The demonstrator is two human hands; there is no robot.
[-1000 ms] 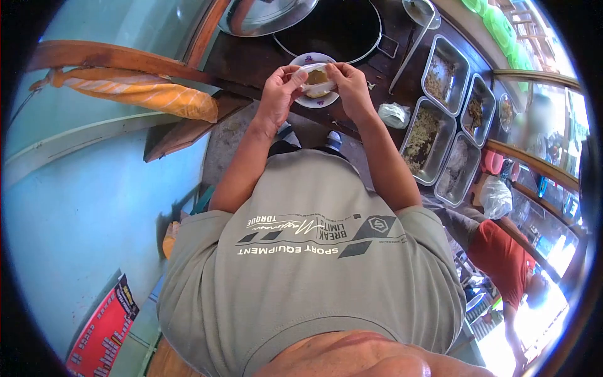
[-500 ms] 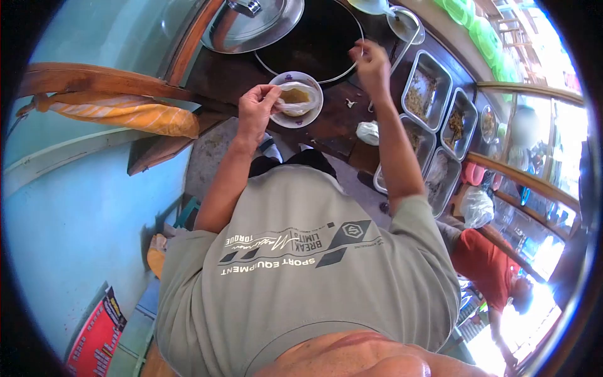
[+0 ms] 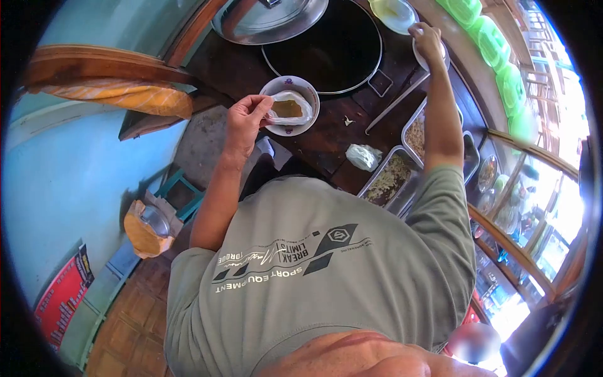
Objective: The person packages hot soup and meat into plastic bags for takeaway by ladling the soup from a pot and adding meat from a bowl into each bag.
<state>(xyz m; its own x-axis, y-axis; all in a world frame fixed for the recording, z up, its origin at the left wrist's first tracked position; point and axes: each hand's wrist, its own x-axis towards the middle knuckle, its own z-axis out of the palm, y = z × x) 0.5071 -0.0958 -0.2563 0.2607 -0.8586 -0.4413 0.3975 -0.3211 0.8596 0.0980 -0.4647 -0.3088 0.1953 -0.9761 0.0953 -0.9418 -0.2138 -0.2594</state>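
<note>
My left hand (image 3: 248,119) pinches the edge of a clear plastic bag (image 3: 306,112), which lies open inside a white patterned bowl (image 3: 291,81). Brownish-yellow food or liquid (image 3: 287,109) shows in the bag. My right hand (image 3: 428,43) is stretched out at the upper right with its fingers curled together, over a round metal vessel (image 3: 445,55). Whatever those fingers hold is too small or hidden to make out. Beside them sits a pale bowl (image 3: 394,16) with something yellowish in it. A long thin rod (image 3: 396,105) runs from near the vessel across the dark table.
A large dark pot (image 3: 323,47) stands beyond the bowl, with a metal lid (image 3: 267,22) at its left. Metal trays of food (image 3: 389,179) and a crumpled white plastic bag (image 3: 363,157) lie to the right. Green plastic containers (image 3: 492,43) line the ledge. A glass case (image 3: 527,188) borders the right.
My right hand has moved up and right, from beside the large pot to the round metal vessel. My left hand keeps its pinch on the bag. The whole view has shifted.
</note>
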